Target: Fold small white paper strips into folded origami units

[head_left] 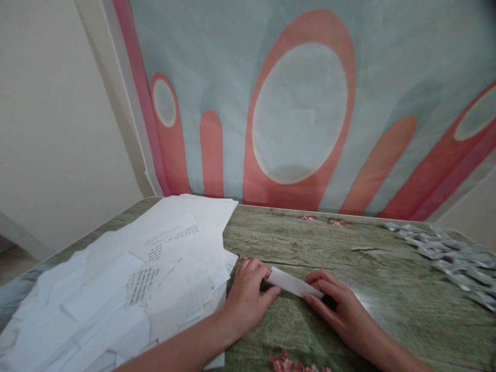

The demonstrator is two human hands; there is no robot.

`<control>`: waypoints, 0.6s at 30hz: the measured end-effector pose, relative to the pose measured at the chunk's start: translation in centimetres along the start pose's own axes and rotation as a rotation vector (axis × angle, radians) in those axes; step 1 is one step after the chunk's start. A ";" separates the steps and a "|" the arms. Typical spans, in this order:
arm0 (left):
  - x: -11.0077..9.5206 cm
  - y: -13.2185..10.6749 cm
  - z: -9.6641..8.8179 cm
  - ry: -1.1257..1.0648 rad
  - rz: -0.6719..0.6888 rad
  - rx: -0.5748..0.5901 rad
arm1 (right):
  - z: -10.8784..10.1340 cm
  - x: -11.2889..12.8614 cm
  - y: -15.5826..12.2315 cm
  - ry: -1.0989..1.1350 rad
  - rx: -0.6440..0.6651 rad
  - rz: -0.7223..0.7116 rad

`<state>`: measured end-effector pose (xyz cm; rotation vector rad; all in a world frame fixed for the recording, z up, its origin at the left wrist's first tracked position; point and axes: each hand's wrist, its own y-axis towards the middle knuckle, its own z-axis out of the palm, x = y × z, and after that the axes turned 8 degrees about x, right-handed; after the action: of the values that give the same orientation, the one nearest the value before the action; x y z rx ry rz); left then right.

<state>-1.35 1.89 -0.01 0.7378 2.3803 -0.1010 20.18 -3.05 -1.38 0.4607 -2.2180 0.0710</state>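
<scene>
A narrow white paper strip (291, 283), which looks folded, spans the gap between my two hands just above the table. My left hand (251, 287) is closed on its left end, thumb below and fingers curled over the top. At the strip's right end, my right hand (333, 299) pinches it between thumb and fingers. The strip tilts slightly down toward the right. Close by my left hand lies a large spread pile of white papers (186, 279), some with printed text. My left forearm passes over the pile's near edge.
Several folded silvery-grey paper pieces (445, 248) lie in rows at the table's right edge. The table (403, 330) has a green-grey wood-grain cover with pink flower prints. Behind it hangs a blue-grey and coral patterned cloth (232, 77); a pale wall (58, 103) stands at left.
</scene>
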 end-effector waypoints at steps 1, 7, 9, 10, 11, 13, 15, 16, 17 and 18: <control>0.1 0.1 0.0 -0.022 0.009 -0.005 | -0.1 0.1 0.0 0.011 -0.003 0.010; -0.1 0.2 -0.1 -0.183 0.004 -0.028 | -0.2 0.1 -0.2 0.055 -0.064 0.060; -0.4 0.2 -0.4 -0.233 -0.023 -0.032 | -0.2 -0.2 -0.3 0.071 -0.110 0.078; -0.5 0.1 -0.7 -0.258 -0.037 -0.033 | -0.2 -0.3 -0.3 0.079 -0.124 0.084; -0.6 0.1 -1.2 -0.281 -0.049 -0.038 | -0.2 -0.5 -0.3 0.090 -0.125 0.089; -0.7 0.0 -2.4 -0.317 -0.075 -0.071 | -0.3 -0.8 -0.3 0.092 -0.116 0.097; -0.2 -0.4 -4.1 -0.334 -0.112 -0.151 | -0.3 -1.2 -0.4 0.074 -0.123 0.110; 0.4 -0.9 -5.0 -0.348 -0.131 -0.182 | -0.2 -1.4 -0.4 0.066 -0.092 0.107; 1.1 -1.4 -6.0 -0.368 -0.152 -0.221 | -0.1 -1.6 -0.4 0.059 -0.106 0.103; 2.1 -2.2 -7.1 -0.377 -0.184 -0.276 | 0.0 -1.8 -0.4 0.056 -0.107 0.099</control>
<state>-7.79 2.78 4.15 0.3333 2.0406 0.0123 21.38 -2.85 -2.76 0.2877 -2.1769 0.0174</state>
